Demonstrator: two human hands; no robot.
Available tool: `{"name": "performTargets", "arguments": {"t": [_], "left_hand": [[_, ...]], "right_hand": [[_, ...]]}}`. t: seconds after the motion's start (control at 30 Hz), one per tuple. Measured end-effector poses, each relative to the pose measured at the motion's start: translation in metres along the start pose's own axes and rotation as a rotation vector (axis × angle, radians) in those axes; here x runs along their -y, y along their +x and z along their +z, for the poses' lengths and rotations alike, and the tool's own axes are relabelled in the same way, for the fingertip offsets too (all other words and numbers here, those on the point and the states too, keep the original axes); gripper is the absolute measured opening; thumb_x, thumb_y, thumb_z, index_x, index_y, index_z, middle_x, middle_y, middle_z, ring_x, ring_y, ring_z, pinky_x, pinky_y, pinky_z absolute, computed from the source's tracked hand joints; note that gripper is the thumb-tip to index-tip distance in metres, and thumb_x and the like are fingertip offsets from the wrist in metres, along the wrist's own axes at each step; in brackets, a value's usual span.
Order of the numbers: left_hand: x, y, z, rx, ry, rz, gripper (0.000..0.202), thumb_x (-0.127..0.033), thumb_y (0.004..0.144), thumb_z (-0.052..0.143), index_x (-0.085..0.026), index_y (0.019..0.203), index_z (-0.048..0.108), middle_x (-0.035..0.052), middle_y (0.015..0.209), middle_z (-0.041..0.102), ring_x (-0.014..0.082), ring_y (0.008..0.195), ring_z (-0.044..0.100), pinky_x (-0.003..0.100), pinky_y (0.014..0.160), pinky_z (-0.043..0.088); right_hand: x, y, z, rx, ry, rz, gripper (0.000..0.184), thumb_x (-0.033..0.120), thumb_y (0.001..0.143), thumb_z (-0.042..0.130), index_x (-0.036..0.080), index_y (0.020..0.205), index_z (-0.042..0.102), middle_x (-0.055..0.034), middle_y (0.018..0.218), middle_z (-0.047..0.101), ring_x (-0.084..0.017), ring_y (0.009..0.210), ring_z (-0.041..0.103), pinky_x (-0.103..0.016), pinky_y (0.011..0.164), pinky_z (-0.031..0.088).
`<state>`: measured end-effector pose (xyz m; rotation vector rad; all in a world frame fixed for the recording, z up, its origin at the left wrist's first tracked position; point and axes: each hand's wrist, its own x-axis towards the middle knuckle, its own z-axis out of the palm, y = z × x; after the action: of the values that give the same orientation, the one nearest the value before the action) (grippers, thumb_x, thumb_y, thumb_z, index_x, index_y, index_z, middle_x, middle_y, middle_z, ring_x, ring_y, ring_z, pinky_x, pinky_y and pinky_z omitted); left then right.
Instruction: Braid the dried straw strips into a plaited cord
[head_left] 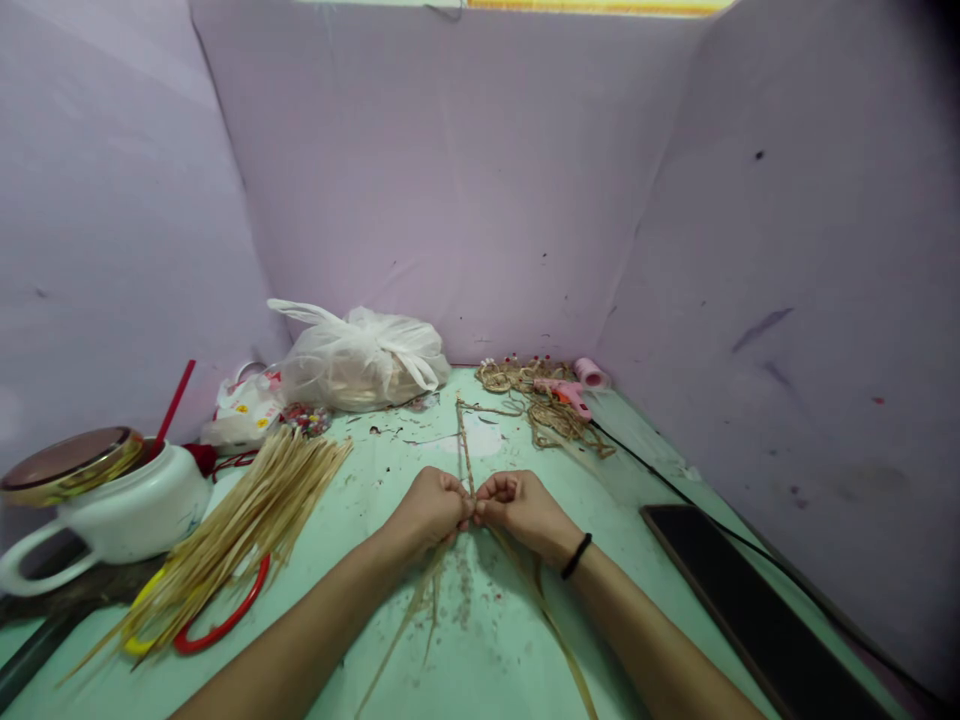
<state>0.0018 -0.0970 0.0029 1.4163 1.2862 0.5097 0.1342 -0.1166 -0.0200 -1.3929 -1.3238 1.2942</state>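
My left hand (431, 505) and my right hand (521, 508) meet at the middle of the pale green table (487, 650), both closed in a pinch on thin straw strands (466, 450). A braided length of the strands runs away from my fingers toward the back wall. Loose strand ends (540, 600) trail from under my hands toward me. A black band sits on my right wrist.
A bundle of straw strips (247, 520) lies at left over red-and-yellow scissors (217, 625). A white lidded mug (112, 505), a tied plastic bag (360, 355), a twine pile (544, 400) with a pink glue gun (566, 392), and a black slab (750, 600) at right.
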Motion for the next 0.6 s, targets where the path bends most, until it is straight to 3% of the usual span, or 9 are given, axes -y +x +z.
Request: {"name": "performTargets", "arguments": {"t": [0.13,0.23,0.43,0.6], "left_hand": [[0.008,0.005,0.005,-0.094,0.067,0.158,0.009,-0.009,0.051,0.047,-0.012,0.043,0.049,-0.0050,0.036,0.035,0.0039,0.038,0.028,0.019,0.038,0.017],[0.012,0.006,0.008,-0.084,0.016,0.162,0.011,-0.009,0.051,0.046,-0.013,0.041,0.046,-0.0052,0.035,0.033,0.0039,0.037,0.025,0.020,0.038,0.015],[0.007,0.001,0.008,-0.068,-0.086,0.011,0.013,-0.011,0.051,0.041,-0.016,0.039,0.042,-0.0041,0.029,0.033,0.0062,0.027,0.026,0.021,0.032,0.012],[0.001,0.001,-0.002,0.063,-0.120,-0.003,0.012,-0.012,0.051,0.049,-0.015,0.040,0.044,-0.0042,0.031,0.037,0.0043,0.026,0.026,0.019,0.030,0.012]], "right_hand": [[0.005,-0.005,0.000,-0.161,-0.360,-0.072,0.005,0.014,0.057,0.054,0.014,0.054,0.058,-0.0027,0.053,0.059,-0.010,0.049,0.046,-0.021,0.046,0.030],[0.017,-0.015,0.002,-0.227,-0.569,-0.063,0.008,0.017,0.058,0.055,0.014,0.053,0.061,-0.0041,0.052,0.059,-0.011,0.049,0.047,-0.022,0.047,0.029],[0.023,-0.027,0.014,-0.153,-0.692,-0.126,0.013,0.012,0.057,0.052,0.015,0.050,0.063,-0.0048,0.048,0.059,-0.011,0.044,0.044,-0.023,0.045,0.025],[0.019,-0.025,0.010,-0.061,-0.641,-0.202,0.015,0.011,0.058,0.051,0.016,0.052,0.064,-0.0024,0.050,0.059,-0.011,0.046,0.046,-0.023,0.046,0.027]]}}
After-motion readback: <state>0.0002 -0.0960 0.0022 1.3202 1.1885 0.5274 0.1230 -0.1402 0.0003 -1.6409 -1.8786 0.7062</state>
